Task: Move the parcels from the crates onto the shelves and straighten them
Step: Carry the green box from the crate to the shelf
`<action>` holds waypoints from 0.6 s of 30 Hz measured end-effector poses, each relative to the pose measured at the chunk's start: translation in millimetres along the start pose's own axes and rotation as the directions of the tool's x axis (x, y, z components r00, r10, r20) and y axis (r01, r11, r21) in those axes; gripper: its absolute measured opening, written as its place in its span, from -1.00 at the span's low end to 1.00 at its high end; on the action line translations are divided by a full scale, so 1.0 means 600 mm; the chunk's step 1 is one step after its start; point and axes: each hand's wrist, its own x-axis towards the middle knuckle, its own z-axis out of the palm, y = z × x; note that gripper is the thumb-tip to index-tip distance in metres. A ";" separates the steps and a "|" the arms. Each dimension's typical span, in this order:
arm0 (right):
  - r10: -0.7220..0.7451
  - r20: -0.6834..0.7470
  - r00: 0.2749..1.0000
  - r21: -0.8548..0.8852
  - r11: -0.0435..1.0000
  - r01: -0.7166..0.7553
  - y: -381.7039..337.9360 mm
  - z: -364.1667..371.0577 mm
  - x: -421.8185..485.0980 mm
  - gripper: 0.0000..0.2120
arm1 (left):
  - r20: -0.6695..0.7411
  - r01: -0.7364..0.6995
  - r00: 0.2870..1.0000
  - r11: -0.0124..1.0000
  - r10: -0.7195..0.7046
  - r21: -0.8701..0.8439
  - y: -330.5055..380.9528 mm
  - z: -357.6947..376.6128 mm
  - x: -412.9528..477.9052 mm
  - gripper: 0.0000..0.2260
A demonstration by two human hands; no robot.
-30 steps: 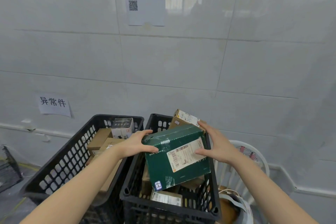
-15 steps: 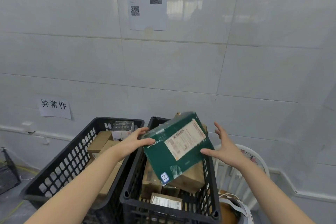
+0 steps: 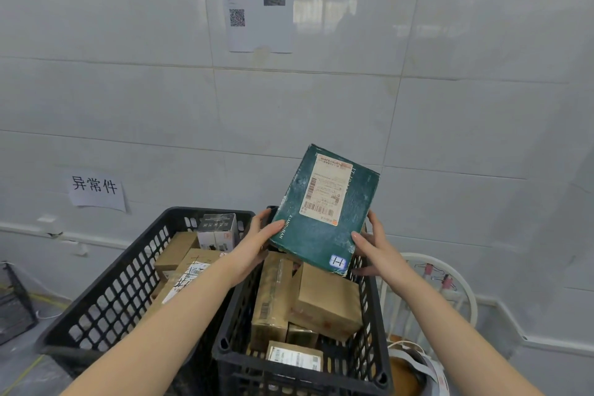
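While I stood facing the white tiled wall (image 3: pixel 144 100), a paper sign (image 3: pixel 96 191) with black writing hung low on my left. Below it sat the left crate (image 3: pixel 122 292), black with holes in its sides. It held brown boxes (image 3: pixel 175 254) and a small grey box (image 3: pixel 218 231). The two crates stood close side by side. My left hand (image 3: pixel 257 251) gripped the left edge of the green parcel (image 3: pixel 324 228), thumb on the front. The parcel was up in the air over the right crate (image 3: pixel 371 325), tipped so its white label faced me. Its low corner hung just above a big brown box (image 3: pixel 328 299) in that crate. High on the wall over the parcel hung a paper sheet (image 3: pixel 258 10). My right hand (image 3: pixel 376 251) gripped the parcel near that low corner. A white chair (image 3: pixel 450 280) stood just beside the right crate.
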 end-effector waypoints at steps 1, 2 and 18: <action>0.001 -0.003 1.000 0.024 1.000 0.000 0.000 0.000 0.001 -0.29 | 0.010 0.019 1.000 0.998 -0.019 0.055 0.001 0.003 -0.001 -0.09; 0.002 -0.012 1.000 0.043 0.999 -0.001 0.000 0.001 0.002 -0.32 | 0.017 0.028 0.999 0.994 -0.030 0.110 0.002 0.006 -0.003 -0.16; -0.157 -0.097 0.983 -0.014 0.988 0.156 0.002 -0.018 -0.001 -0.54 | 0.183 -0.249 0.967 0.814 0.177 0.524 0.016 0.036 -0.029 -0.51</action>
